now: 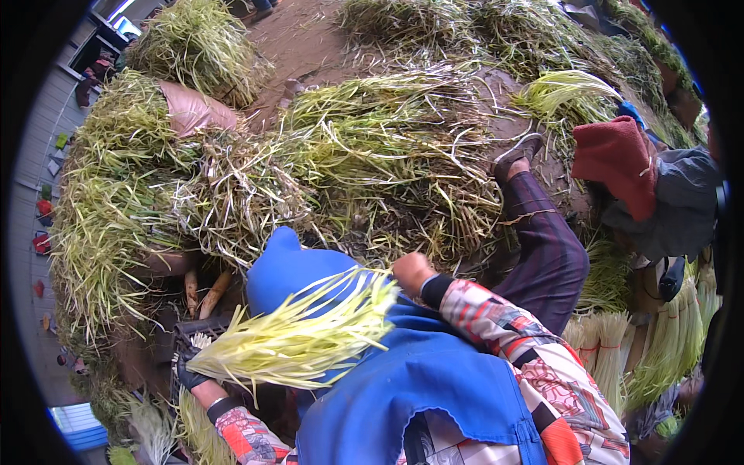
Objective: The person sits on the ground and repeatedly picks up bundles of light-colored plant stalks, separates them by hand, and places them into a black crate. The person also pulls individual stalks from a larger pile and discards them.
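Observation:
My left hand (191,369), in a dark glove, is closed round the pale stem end of a bundle of yellow chives (306,337). The bundle lies slantwise across my blue apron (411,368), its loose leaf tips fanning out to the right. Right by those tips is my right hand (413,273), bare and curled into a fist; whatever its fingers hold, if anything, is hidden. Under the left hand, the rim of a dark crate (186,329) shows partly, with white stem ends in it.
Ahead lies a wide heap of loose chives (387,155), with another mound (116,201) at the left. A co-worker in a red head covering (616,163) sits at the right, a blue-gloved hand (632,114) holding chives. Tied bundles (604,349) stand at the lower right.

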`<state>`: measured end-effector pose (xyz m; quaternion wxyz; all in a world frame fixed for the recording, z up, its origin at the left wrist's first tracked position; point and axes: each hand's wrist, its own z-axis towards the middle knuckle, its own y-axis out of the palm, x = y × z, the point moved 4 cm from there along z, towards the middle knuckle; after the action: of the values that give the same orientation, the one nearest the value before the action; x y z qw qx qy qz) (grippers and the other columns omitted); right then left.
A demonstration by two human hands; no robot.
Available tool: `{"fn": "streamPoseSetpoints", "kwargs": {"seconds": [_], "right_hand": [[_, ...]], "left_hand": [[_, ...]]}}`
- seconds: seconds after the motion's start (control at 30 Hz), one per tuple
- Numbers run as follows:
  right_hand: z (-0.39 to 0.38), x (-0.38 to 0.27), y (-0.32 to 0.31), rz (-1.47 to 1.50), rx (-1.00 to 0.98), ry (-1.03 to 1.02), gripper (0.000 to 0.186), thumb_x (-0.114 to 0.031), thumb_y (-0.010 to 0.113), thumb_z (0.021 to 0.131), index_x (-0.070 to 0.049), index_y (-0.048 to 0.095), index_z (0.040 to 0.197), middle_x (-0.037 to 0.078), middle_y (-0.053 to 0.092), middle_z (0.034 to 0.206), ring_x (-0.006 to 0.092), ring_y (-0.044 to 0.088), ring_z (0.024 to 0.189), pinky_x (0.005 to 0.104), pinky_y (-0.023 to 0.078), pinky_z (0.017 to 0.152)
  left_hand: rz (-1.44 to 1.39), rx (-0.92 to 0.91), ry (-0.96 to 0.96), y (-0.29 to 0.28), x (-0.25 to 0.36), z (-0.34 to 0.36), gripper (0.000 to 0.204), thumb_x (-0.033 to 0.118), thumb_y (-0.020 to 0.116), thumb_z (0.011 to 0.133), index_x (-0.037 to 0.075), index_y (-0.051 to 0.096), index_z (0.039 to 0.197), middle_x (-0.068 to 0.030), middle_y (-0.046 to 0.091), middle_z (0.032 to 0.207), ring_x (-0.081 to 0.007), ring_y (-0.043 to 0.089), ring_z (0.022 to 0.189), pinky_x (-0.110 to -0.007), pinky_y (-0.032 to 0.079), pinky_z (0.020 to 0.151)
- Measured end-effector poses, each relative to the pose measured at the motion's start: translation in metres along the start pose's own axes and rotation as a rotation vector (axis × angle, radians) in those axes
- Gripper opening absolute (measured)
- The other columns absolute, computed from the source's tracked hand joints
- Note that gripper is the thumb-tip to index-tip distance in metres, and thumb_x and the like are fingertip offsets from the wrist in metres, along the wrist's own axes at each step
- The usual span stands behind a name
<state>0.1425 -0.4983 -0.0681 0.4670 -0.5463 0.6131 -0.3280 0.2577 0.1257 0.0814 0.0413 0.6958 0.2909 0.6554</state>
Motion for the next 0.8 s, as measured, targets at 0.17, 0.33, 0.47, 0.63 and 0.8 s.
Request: {"fn": "streamPoseSetpoints", "kwargs": {"seconds": [0.17,0.33,0.47,0.63,0.8], "right_hand": [[-0.038,0.168,0.020,-0.049,-0.106,0.472,0.016,-0.020,0.062,0.082,-0.011,0.075,0.079,0.011,0.073,0.082,0.0278,0.072,0.078,0.0386,0.056,0.064],[-0.066,0.186,-0.022,0.131,-0.034,0.386,0.040,-0.017,0.062,0.077,-0.004,0.052,0.113,0.021,0.060,0.100,0.0380,0.062,0.096,0.0492,0.048,0.077],[-0.068,0.119,-0.104,0.283,0.288,0.241,0.055,-0.024,0.072,0.073,-0.010,0.056,0.123,0.017,0.059,0.102,0.0347,0.055,0.108,0.0462,0.036,0.095],[-0.086,0.007,-0.218,0.833,0.729,-0.213,0.015,-0.004,0.071,0.082,-0.005,0.070,0.096,0.011,0.064,0.091,0.0260,0.066,0.075,0.0319,0.055,0.065],[-0.094,-0.085,-0.253,0.383,0.687,-0.605,0.034,-0.014,0.064,0.083,-0.007,0.058,0.116,0.012,0.061,0.102,0.0300,0.065,0.080,0.0383,0.055,0.067]], "left_hand": [[-0.047,0.056,-0.105,-0.030,-0.001,-0.023,0.020,0.019,0.054,0.091,0.005,0.062,0.080,-0.0105,0.063,0.079,-0.0235,0.059,0.082,-0.038,0.048,0.086],[-0.115,0.101,-0.133,-0.044,-0.005,-0.039,0.020,0.019,0.054,0.091,0.005,0.061,0.079,-0.0103,0.063,0.078,-0.0233,0.059,0.081,-0.038,0.048,0.085],[-0.010,-0.069,-0.060,-0.032,0.000,-0.033,0.025,0.021,0.054,0.090,0.009,0.057,0.068,-0.0081,0.062,0.072,-0.0218,0.058,0.076,-0.037,0.047,0.083],[-0.119,-0.007,-0.059,-0.030,0.007,-0.034,0.027,0.023,0.053,0.091,0.009,0.056,0.067,-0.0083,0.062,0.069,-0.0220,0.058,0.076,-0.037,0.047,0.082],[-0.020,-0.094,0.036,-0.021,0.010,-0.036,0.030,0.024,0.052,0.092,0.009,0.056,0.066,-0.0082,0.061,0.068,-0.0220,0.057,0.073,-0.037,0.047,0.080]]}}
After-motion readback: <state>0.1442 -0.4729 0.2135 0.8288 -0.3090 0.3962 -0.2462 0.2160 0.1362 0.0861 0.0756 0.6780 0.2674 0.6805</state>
